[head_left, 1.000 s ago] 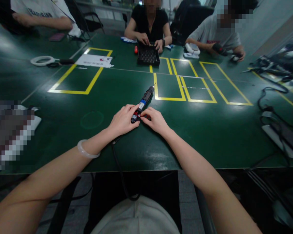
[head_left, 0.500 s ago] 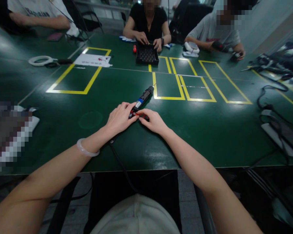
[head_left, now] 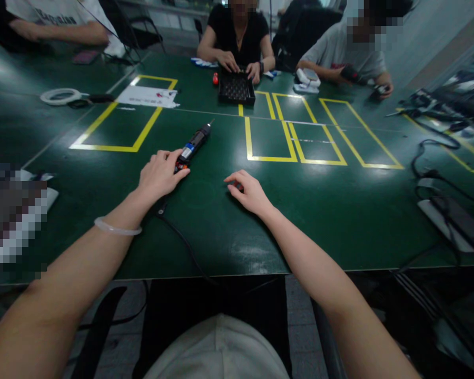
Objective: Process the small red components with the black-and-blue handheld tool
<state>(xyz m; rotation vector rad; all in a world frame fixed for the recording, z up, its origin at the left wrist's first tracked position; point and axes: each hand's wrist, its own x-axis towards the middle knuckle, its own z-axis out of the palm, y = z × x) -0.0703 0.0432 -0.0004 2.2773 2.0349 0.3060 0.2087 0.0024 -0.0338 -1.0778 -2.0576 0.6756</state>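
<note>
My left hand (head_left: pixel 160 173) is closed over the rear of a black electric screwdriver (head_left: pixel 195 143) with a blue-and-white label. Its thin bit points away from me, up and to the right, and its cord runs back toward the table's near edge. To the right, apart from the screwdriver, my right hand (head_left: pixel 249 193) rests on the green table with fingers curled. A small dark and red thing (head_left: pixel 239 186) shows between its thumb and fingers; most of it is hidden, so I cannot make out its kind.
Yellow tape outlines (head_left: pixel 272 159) mark the green table (head_left: pixel 205 231). A white paper (head_left: pixel 148 96) and a ring-shaped white object (head_left: pixel 61 97) lie at the far left. Across the table, a person works at a black tray (head_left: pixel 237 97). Tangled cables (head_left: pixel 430 145) lie at the right.
My left hand has moved left with the screwdriver, away from my right hand. The right hand has stayed nearly in place, the small dark and red thing still in its fingers.
</note>
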